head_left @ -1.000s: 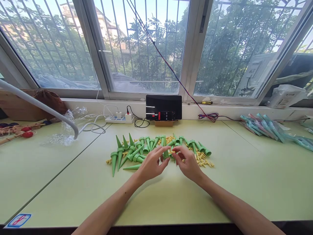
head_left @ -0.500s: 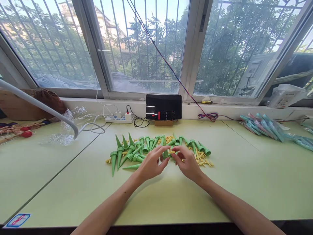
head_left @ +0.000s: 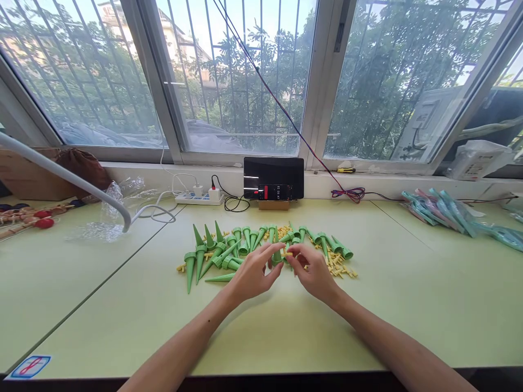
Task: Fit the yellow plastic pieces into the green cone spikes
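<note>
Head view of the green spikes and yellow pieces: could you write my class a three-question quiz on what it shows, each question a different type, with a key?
1. Multiple choice: what does the left hand hold?
a) a red ball
b) a green spike
c) a phone

2. True or false: the white power strip lies to the left of the dark screen, as the camera sees it.

3. Fill in the blank: the small piece in the right hand is ____ in colour.

Key: 1. b; 2. true; 3. yellow.
</note>
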Available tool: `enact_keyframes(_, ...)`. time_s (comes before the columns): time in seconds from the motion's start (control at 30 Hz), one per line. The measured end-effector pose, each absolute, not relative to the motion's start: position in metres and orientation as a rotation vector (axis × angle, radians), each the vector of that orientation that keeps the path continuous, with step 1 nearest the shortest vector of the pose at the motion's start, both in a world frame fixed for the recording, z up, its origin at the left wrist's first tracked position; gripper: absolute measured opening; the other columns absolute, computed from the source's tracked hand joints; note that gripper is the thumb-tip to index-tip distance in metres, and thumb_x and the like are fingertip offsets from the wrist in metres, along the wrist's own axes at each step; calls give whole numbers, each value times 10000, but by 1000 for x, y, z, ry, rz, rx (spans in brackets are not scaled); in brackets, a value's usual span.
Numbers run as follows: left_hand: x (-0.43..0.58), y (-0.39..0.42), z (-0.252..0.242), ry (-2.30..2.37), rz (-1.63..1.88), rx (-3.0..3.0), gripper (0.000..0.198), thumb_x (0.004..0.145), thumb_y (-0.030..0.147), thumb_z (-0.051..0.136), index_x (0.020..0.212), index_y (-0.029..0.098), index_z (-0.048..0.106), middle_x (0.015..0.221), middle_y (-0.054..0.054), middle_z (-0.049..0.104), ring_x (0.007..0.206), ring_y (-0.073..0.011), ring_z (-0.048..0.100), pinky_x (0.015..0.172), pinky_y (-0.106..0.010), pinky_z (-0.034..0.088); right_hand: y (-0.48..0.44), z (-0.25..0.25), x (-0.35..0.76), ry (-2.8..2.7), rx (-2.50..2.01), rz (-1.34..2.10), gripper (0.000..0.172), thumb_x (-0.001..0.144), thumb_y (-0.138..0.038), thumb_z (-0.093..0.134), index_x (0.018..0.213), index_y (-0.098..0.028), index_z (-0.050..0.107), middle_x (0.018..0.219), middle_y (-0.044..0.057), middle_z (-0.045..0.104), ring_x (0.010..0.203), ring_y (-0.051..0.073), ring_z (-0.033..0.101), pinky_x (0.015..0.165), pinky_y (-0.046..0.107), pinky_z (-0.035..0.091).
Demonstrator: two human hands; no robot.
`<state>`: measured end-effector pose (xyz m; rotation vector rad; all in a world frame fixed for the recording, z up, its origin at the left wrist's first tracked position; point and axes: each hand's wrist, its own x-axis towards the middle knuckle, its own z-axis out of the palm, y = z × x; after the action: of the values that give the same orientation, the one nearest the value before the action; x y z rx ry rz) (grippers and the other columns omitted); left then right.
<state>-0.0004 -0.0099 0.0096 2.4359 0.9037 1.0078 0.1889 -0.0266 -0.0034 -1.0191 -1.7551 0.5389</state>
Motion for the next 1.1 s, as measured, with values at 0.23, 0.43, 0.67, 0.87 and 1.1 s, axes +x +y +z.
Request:
enact_keyframes(0.23, -1, -10, 9, 902, 1000, 2449, 391, 906, 205, 515, 1295, 245, 495, 1044, -48, 599, 653, -86, 541, 573, -203, 472, -26, -4, 189, -1763, -1025, 578, 216, 965, -358, 505, 927, -173, 610, 735, 29, 615, 553, 132, 539, 526, 254, 430)
enact_keyframes(0.43, -2, -10, 9, 904, 969, 2470, 376, 912, 205, 508, 1285, 244, 492, 1033, -44, 591, 651, -86, 537, 584, -210, 472, -26, -3, 189, -1780, -1038, 599, 254, 976, -368, 482, 858, -178, 601, 651, 3, 556, 523, 127, 499, 511, 248, 393)
enact_keyframes(0.67, -2, -10, 9, 917, 946, 2483, 384, 912, 208, 510, 1294, 244, 488, 1038, -42, 589, 665, -92, 541, 599, -217, 476, -27, -3, 189, -1793, -1060, 600, 293, 983, -384, 468, 825, -178, 605, 596, -14, 508, 513, 124, 451, 503, 252, 344)
enact_keyframes(0.87, -1, -10, 9, 914, 953, 2478, 368, 911, 205, 506, 1277, 237, 496, 1043, -44, 593, 658, -90, 540, 597, -215, 472, -25, -6, 189, -1811, -1039, 585, 284, 975, -376, 488, 806, -173, 593, 580, -38, 450, 509, 106, 369, 500, 251, 287)
enact_keyframes(1.1, -2, -10, 9, 917, 966, 2477, 383, 915, 214, 506, 1297, 245, 493, 1038, -45, 597, 658, -92, 544, 595, -216, 470, -24, -8, 190, -1821, -1068, 580, 287, 965, -391, 502, 798, -173, 584, 549, -57, 400, 498, 98, 335, 498, 250, 263)
